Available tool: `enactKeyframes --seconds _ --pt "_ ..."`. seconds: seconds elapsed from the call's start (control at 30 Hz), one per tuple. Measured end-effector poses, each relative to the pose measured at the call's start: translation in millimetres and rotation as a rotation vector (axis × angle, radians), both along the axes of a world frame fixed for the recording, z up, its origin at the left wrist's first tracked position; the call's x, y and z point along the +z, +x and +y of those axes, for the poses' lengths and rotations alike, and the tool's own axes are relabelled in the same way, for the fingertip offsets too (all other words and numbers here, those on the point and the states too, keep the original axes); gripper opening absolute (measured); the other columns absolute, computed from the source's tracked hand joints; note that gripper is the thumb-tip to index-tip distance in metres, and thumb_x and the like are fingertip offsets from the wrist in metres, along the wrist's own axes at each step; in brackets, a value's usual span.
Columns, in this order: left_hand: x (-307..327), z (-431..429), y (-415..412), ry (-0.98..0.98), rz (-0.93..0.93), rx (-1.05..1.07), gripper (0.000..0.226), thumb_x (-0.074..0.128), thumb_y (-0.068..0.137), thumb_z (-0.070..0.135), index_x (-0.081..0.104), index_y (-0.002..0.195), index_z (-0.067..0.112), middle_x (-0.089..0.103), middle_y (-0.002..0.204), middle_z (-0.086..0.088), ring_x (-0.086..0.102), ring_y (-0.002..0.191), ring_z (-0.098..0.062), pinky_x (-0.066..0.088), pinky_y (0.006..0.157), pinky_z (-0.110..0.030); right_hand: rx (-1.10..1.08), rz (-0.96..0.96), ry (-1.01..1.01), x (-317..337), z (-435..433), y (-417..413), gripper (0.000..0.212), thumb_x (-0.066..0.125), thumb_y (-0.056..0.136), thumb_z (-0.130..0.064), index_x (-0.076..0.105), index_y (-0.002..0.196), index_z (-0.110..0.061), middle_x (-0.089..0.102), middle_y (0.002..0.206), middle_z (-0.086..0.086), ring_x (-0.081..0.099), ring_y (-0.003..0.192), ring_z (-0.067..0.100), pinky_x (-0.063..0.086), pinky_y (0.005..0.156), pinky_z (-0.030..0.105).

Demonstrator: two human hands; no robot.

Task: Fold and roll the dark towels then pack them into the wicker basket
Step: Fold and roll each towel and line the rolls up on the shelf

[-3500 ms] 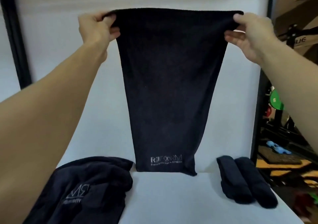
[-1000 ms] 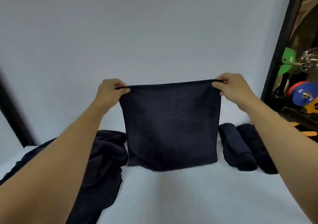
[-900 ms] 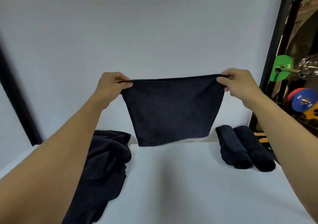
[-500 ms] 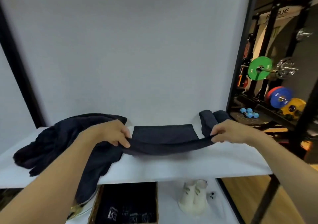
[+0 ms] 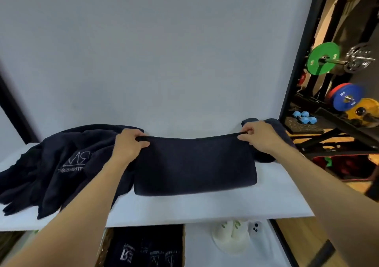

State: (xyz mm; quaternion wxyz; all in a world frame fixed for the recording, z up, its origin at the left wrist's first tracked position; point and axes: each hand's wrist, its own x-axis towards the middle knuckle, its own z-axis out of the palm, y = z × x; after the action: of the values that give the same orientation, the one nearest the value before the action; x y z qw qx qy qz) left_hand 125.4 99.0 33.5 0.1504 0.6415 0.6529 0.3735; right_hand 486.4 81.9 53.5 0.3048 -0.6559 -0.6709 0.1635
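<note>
A folded dark towel (image 5: 194, 166) lies on the white table (image 5: 184, 209) in front of me. My left hand (image 5: 129, 143) pinches its far left corner and my right hand (image 5: 258, 137) pinches its far right corner, the far edge stretched between them. A heap of unfolded dark towels (image 5: 57, 164) lies at the left. Rolled dark towels (image 5: 274, 127) sit behind my right hand, mostly hidden by it. Below the table's front edge is the wicker basket (image 5: 106, 246) with dark rolled towels (image 5: 147, 250) inside.
White cups (image 5: 231, 238) and a small white object (image 5: 255, 226) stand on the lower shelf to the right of the basket. A black frame post (image 5: 297, 51) borders the table on the right, with gym weights (image 5: 324, 60) beyond. A white backdrop rises behind the table.
The towel, held up hanging long, was folded in half and lowered. It now lies on the table folded shorter, both hands still holding its far corners.
</note>
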Motion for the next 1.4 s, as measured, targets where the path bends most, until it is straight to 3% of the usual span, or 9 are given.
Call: enactKeyframes --seconds 0.27,0.43,0.6,0.73,0.93,1.03,1.13,1.23,1.4 --pt "-70 72 21 -0.139 0.403 0.133 0.049 0.067 0.091 0.022 0.048 0.134 0.010 0.054 0.130 -0.017 0.053 0.113 -0.032 0.044 0.091 -0.039 -0.063 -0.671 -0.004 -88 81 -38 0.032 0.054 0.097 -0.020 0.051 0.128 -0.013 0.050 0.129 0.009 0.049 0.113 0.027 0.048 0.083 0.034" --pt "-93 38 71 -0.211 0.563 -0.343 0.070 0.024 0.094 0.064 0.018 0.155 0.028 0.014 0.163 0.002 0.009 0.150 -0.017 0.006 0.122 -0.042 0.319 -0.497 -0.087 -112 63 -102 0.053 0.025 0.102 -0.050 0.023 0.153 -0.032 0.016 0.162 -0.004 0.010 0.149 0.019 0.009 0.119 0.044" --pt "-103 25 25 -0.284 0.665 -0.247 0.092 -0.006 0.077 0.075 0.006 0.156 0.029 0.001 0.164 0.006 -0.004 0.151 -0.013 -0.003 0.122 -0.039 0.220 -0.527 -0.191 -119 84 -70 0.057 0.018 0.102 -0.054 0.026 0.151 -0.028 0.022 0.160 -0.005 0.015 0.148 0.019 0.006 0.120 0.048" --pt "-104 -24 16 -0.047 0.675 -0.504 0.085 0.021 0.086 0.079 0.027 0.153 0.028 0.020 0.160 0.004 0.014 0.150 -0.016 0.004 0.122 -0.038 0.147 -0.433 -0.155 -107 85 -59 0.047 0.036 0.098 -0.054 0.049 0.128 -0.021 0.053 0.132 -0.002 0.048 0.121 0.021 0.028 0.107 0.041" --pt "-98 3 -2 0.361 0.885 -0.439 0.016 0.064 0.071 0.008 0.071 0.082 0.017 0.070 0.083 0.002 0.068 0.082 -0.023 0.042 0.087 -0.032 0.133 -0.387 -0.321 -65 59 -44 0.033 0.063 0.086 -0.043 0.047 0.107 -0.025 0.060 0.107 0.001 0.056 0.095 0.022 0.043 0.079 0.035" --pt "-83 29 5 0.146 0.863 -0.167 0.035 0.065 0.075 -0.003 0.069 0.102 0.019 0.069 0.097 0.001 0.059 0.096 -0.026 0.044 0.085 -0.035 0.019 -0.192 -0.395 -51 28 -41 0.043 0.070 0.085 -0.036 0.047 0.118 -0.021 0.055 0.111 0.003 0.054 0.099 0.021 0.046 0.080 0.034" --pt "-80 26 40 -0.033 0.629 -0.078 0.050 0.049 0.089 0.003 0.052 0.135 0.023 0.056 0.129 -0.003 0.047 0.120 -0.030 0.037 0.099 -0.037 -0.055 -0.002 -0.488 -49 -10 -47 0.050 0.073 0.083 -0.034 0.050 0.125 -0.017 0.054 0.114 0.002 0.055 0.102 0.021 0.048 0.086 0.035" --pt "-88 -13 77 0.067 0.388 -0.471 0.035 0.054 0.096 0.033 0.060 0.129 0.023 0.052 0.137 0.000 0.045 0.127 -0.023 0.039 0.105 -0.037 -0.063 0.107 -0.550 -54 -44 -55 0.044 0.070 0.088 -0.027 0.053 0.124 -0.007 0.060 0.113 0.008 0.058 0.093 0.022 0.047 0.076 0.033" --pt "-104 -94 68 0.243 0.571 -0.835 0.075 0.052 0.074 0.077 0.062 0.126 0.024 0.057 0.125 0.001 0.053 0.111 -0.017 0.047 0.098 -0.036 -0.153 0.062 -0.492 -68 -69 -65 0.054 0.067 0.089 -0.034 0.047 0.130 -0.005 0.054 0.130 0.011 0.055 0.106 0.026 0.048 0.092 0.038"
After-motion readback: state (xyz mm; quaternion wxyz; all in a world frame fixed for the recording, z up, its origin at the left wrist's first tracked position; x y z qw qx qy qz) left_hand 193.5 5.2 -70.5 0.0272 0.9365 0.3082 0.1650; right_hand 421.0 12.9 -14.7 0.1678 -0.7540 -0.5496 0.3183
